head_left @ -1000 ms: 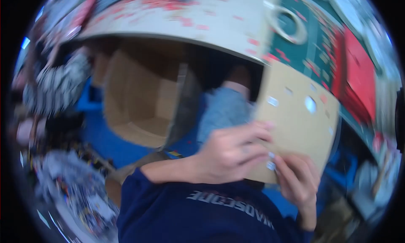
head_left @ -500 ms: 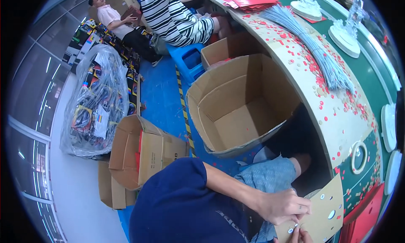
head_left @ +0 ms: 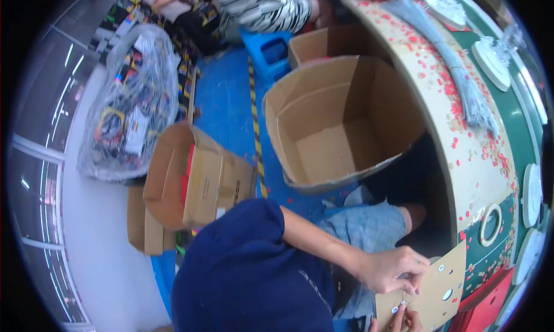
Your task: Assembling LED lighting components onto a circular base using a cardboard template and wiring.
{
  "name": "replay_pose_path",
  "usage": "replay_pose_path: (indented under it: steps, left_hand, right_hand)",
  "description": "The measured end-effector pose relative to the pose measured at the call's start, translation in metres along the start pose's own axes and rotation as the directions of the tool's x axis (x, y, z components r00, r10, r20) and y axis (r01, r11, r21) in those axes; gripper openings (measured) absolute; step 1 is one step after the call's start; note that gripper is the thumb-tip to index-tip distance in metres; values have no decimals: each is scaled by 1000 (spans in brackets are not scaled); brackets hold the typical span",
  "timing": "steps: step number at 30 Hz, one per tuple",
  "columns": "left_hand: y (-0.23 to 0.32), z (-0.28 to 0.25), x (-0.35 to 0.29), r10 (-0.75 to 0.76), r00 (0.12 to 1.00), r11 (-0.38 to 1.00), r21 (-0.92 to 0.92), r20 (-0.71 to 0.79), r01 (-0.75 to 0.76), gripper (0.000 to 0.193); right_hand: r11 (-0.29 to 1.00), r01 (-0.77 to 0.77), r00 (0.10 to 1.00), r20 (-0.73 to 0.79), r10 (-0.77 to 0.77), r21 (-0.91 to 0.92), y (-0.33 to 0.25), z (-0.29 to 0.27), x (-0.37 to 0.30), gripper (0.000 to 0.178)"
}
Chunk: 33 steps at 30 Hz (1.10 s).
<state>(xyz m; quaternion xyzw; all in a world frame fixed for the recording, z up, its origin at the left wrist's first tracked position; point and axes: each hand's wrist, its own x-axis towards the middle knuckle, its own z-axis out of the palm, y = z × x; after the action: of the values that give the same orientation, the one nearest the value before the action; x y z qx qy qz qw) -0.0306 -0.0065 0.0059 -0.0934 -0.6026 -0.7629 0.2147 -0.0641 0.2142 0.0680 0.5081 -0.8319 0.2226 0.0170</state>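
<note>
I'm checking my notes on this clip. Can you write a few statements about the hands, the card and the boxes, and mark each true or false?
1. The left hand touches the flat brown cardboard card with round holes. True.
2. The large open cardboard box on the blue floor is packed full. False: its inside looks empty.
3. The right hand is in full view above the card. False: only its fingers show, at the picture's lower edge beneath the card.
4. A clear plastic bag of colourful items lies to the left of the boxes. True.
5. The curved table is speckled with red bits. True.
</note>
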Motion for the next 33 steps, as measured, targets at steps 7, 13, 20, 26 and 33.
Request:
replay_pose_path:
  steps: [7,13,20,26,33]
  left_hand:
    - [-3,-4,-7,9,999,999,-32,-51,-11,15]
    - [-3,-3,-8,-34,994,990,-140,-103,19,14]
    - [-4,-7,-2,-13,999,1000,24,-34,14,9]
    - [-14,-1,-5,233,951,939,208,205,-275,14]
    - [29,-31,0,-44,969,866,494,242,-84,5]
  right_hand:
    - [998,-33,999,40,31,59,1,7,-2,55]
    - [1000,-7,999,53,7,-5,-4,5,3,58]
    - [1000,18,1000,-5,-18,10,-3,4,1,54]
    - [974,-48,997,78,31,221,5,-21,-16,47]
    - [835,-534,830,-107,547,132,69,-15,-38,50]
